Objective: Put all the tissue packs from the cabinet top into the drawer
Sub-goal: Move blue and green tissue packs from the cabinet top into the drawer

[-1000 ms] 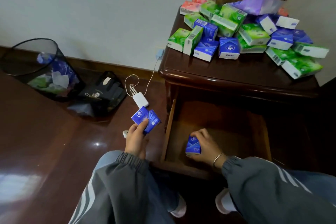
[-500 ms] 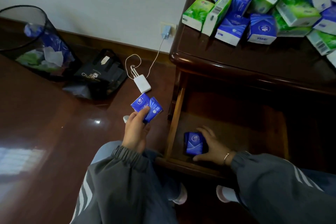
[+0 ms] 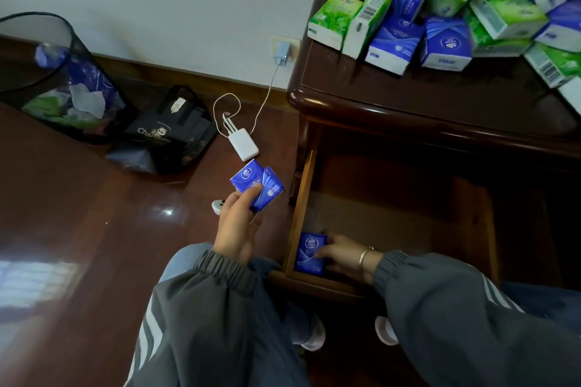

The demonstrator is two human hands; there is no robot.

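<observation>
My left hand (image 3: 235, 229) grips two blue packs (image 3: 256, 184) just beside the open drawer (image 3: 301, 198). My right hand (image 3: 339, 253) touches one blue pack (image 3: 309, 248) in the drawer's front corner; I cannot tell if it grips. The cabinet top (image 3: 408, 88) has a pile of packs (image 3: 440, 9).

the tissue pack pile (image 3: 446, 41) runs off the top and right edges; the back of the drawer (image 3: 302, 198) is lost in shadow.
</observation>
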